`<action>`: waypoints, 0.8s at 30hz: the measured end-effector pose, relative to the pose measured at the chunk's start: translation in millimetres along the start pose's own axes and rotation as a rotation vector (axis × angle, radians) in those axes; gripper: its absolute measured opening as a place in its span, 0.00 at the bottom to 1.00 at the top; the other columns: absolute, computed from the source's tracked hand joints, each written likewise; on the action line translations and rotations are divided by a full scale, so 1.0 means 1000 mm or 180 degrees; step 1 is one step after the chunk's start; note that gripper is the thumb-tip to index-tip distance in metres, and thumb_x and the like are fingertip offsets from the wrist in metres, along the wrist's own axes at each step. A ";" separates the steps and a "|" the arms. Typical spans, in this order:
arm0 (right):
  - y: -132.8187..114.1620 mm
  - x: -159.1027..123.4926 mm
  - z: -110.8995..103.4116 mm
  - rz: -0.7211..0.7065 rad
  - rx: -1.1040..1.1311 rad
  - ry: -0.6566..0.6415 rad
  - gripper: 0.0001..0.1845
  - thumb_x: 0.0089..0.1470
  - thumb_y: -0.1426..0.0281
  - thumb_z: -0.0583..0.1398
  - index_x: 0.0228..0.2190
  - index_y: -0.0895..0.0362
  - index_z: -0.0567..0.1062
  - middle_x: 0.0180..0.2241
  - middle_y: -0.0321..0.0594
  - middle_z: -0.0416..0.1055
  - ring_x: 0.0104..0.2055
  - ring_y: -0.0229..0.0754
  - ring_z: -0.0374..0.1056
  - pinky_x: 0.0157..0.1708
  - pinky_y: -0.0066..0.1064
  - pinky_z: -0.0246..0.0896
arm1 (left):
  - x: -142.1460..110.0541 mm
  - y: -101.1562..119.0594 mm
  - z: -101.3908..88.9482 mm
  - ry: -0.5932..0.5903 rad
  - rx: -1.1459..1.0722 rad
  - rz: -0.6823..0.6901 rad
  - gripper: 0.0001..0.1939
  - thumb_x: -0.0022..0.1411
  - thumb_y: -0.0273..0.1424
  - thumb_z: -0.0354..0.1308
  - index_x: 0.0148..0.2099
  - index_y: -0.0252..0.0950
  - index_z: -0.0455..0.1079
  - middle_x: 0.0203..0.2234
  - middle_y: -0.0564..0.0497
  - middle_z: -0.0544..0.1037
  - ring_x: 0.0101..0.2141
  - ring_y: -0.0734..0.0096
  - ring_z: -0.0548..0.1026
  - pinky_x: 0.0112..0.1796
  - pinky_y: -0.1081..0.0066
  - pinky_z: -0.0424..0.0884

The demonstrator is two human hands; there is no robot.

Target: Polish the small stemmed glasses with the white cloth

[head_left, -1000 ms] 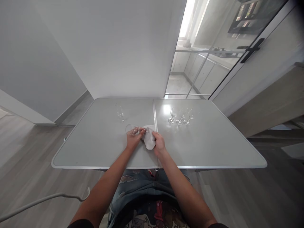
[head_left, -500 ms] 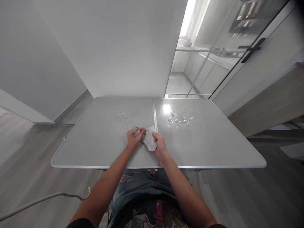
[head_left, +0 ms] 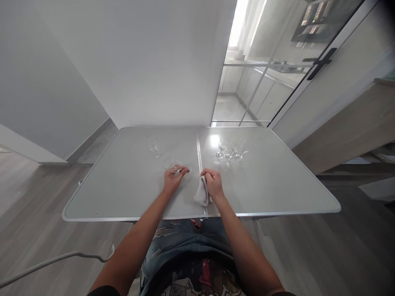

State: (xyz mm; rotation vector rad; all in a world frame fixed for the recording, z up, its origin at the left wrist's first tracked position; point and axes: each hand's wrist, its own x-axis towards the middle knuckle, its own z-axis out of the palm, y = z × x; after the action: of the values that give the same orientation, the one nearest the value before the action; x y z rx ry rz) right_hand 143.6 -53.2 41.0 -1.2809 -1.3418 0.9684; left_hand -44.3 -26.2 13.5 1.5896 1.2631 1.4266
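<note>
My left hand (head_left: 173,179) is closed around a clear stemmed glass (head_left: 170,163), which lies tilted on its side with the bowl pointing left and the foot to the right. My right hand (head_left: 213,183) grips a white cloth (head_left: 201,192) that hangs down to the left of the fist, near the table's seam. Cloth and glass are apart. Right of centre, three clear stemmed glasses stand upright in a row: the left one (head_left: 220,149), the middle one (head_left: 231,151) and the right one (head_left: 241,151). Farther back on the left is another clear glass (head_left: 153,148), its outline faint.
The grey folding table (head_left: 123,185) has a metal edge and a seam (head_left: 199,152) down its middle. Behind it rises a white wall (head_left: 148,74). A glass door (head_left: 247,82) stands at the back right. A pale curved rod (head_left: 68,255) sticks in at the lower left.
The cloth has come off the foot of the held glass. My right hand has drawn it to the right, bunched in the fist. My left hand keeps the glass in almost the same place.
</note>
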 end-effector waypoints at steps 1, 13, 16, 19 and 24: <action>-0.003 -0.002 0.003 -0.0140 -0.0459 -0.0009 0.16 0.56 0.66 0.54 0.30 0.56 0.81 0.18 0.33 0.64 0.24 0.37 0.61 0.29 0.29 0.54 | 0.000 -0.001 0.000 -0.0021 -0.0018 -0.0012 0.12 0.61 0.42 0.64 0.33 0.39 0.80 0.32 0.49 0.82 0.36 0.63 0.79 0.42 0.64 0.74; -0.009 0.000 0.046 -0.0550 -0.2823 -0.0306 0.16 0.67 0.62 0.53 0.44 0.50 0.79 0.43 0.41 0.72 0.35 0.39 0.69 0.31 0.30 0.50 | 0.004 -0.009 0.001 -0.0241 -0.0228 0.0111 0.11 0.59 0.40 0.67 0.37 0.37 0.80 0.36 0.46 0.80 0.38 0.65 0.78 0.40 0.67 0.74; -0.008 0.002 0.048 -0.0622 -0.2777 -0.0364 0.15 0.67 0.63 0.53 0.46 0.52 0.77 0.43 0.39 0.73 0.36 0.38 0.69 0.31 0.30 0.48 | 0.005 -0.005 0.000 -0.0109 -0.0128 0.0121 0.10 0.59 0.39 0.66 0.35 0.37 0.79 0.34 0.48 0.78 0.36 0.67 0.76 0.38 0.69 0.73; -0.007 0.003 0.049 -0.0715 -0.2759 -0.0313 0.16 0.69 0.64 0.52 0.48 0.54 0.76 0.43 0.38 0.73 0.36 0.37 0.68 0.31 0.30 0.46 | 0.005 -0.002 0.000 -0.0167 -0.0097 0.0162 0.10 0.60 0.39 0.66 0.37 0.37 0.79 0.34 0.48 0.77 0.36 0.67 0.76 0.38 0.68 0.73; -0.001 0.007 0.042 -0.0854 -0.2738 -0.0149 0.16 0.67 0.66 0.52 0.43 0.55 0.79 0.41 0.38 0.74 0.33 0.37 0.67 0.30 0.30 0.46 | 0.004 -0.004 0.000 -0.0533 -0.0091 0.0489 0.14 0.61 0.38 0.65 0.48 0.41 0.79 0.45 0.45 0.78 0.47 0.61 0.76 0.50 0.61 0.72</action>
State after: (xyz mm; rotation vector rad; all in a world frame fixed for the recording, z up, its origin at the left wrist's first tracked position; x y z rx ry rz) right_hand 102.9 -42.8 35.5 -1.6277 -2.0107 0.2070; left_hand -45.4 -21.1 11.6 1.7789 1.0389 1.3642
